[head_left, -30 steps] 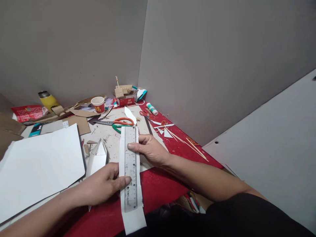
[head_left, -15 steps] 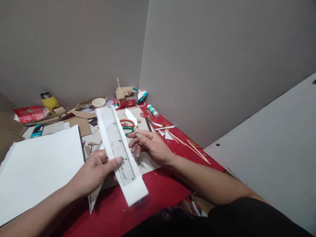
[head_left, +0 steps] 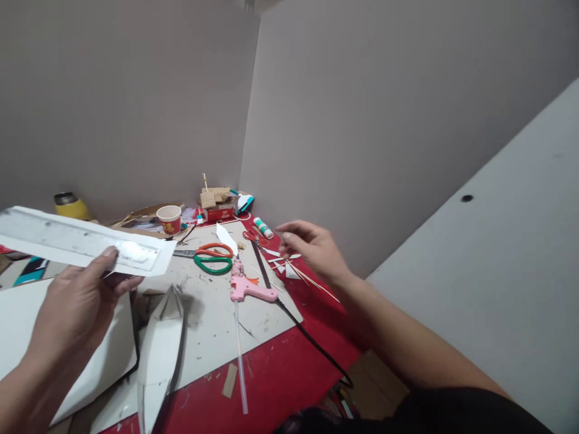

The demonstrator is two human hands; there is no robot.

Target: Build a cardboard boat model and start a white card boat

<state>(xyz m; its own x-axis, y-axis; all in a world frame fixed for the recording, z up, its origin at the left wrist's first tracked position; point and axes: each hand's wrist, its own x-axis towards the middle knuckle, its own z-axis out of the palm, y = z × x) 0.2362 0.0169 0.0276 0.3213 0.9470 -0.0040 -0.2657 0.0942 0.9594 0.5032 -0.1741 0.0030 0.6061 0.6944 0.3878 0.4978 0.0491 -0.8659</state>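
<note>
At the left, my left hand [head_left: 84,292] is closed on a white card strip with a clear ruler [head_left: 131,253] lying along its face, thumb on top. The strip is raised above the table and slants across the view. My right hand [head_left: 314,250] hovers by the right edge of the table, fingers loosely curled and apart, holding nothing that I can see. Below it lie thin wooden sticks [head_left: 312,282] and white scraps. A pink glue gun [head_left: 253,290] with a clear glue stick rests on the board between the hands. Beneath my left hand is a white boat-shaped hull [head_left: 160,349].
Scissors with orange and green handles [head_left: 212,259] lie on the grey board [head_left: 212,337]. Behind stand a paper cup [head_left: 169,220], a yellow bottle [head_left: 72,206] and a cardboard model [head_left: 217,199]. A glue bottle [head_left: 263,228] is near the wall. A black cord [head_left: 312,343] crosses the red table.
My left hand has carried the strip and ruler left, turning them nearly level. My right hand has moved away to the right. The glue gun and hull now show plainly.
</note>
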